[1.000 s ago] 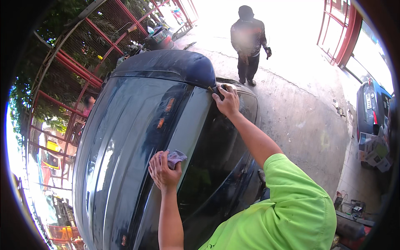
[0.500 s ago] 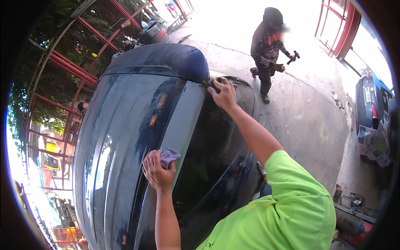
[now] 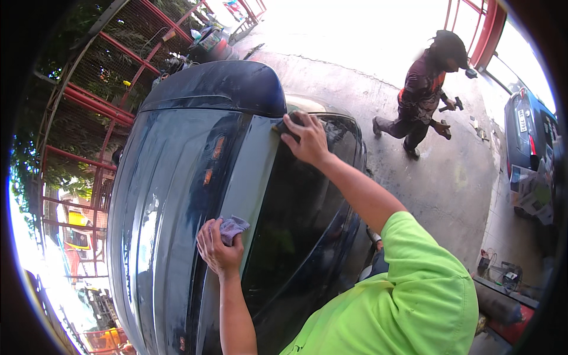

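In front of me is a dark vehicle roof (image 3: 158, 201) with lengthwise ridges and a dark spoiler (image 3: 219, 89) at its far end. A dull grey strip (image 3: 251, 157) runs along the roof edge above a dark side window (image 3: 296, 207). My left hand (image 3: 220, 248) rests on the roof edge, its fingers closed round a crumpled purple-grey cloth (image 3: 235, 229). At the far end of the strip, beside the spoiler, my right hand (image 3: 309, 141) presses a small dark pad (image 3: 286, 125) to the surface. My fingers partly hide that pad.
A person in dark clothes (image 3: 420, 97) stands to the right of the vehicle, holding a hammer (image 3: 452, 104) and another tool or block. A blue car (image 3: 523, 142) is at the far right. Red-framed mesh fencing (image 3: 97, 106) lines the left side. Two rusty-orange patches mark the roof.
My right hand has shifted slightly left and down with the pad. My left hand has hardly moved on the roof. The other person has walked to the right.
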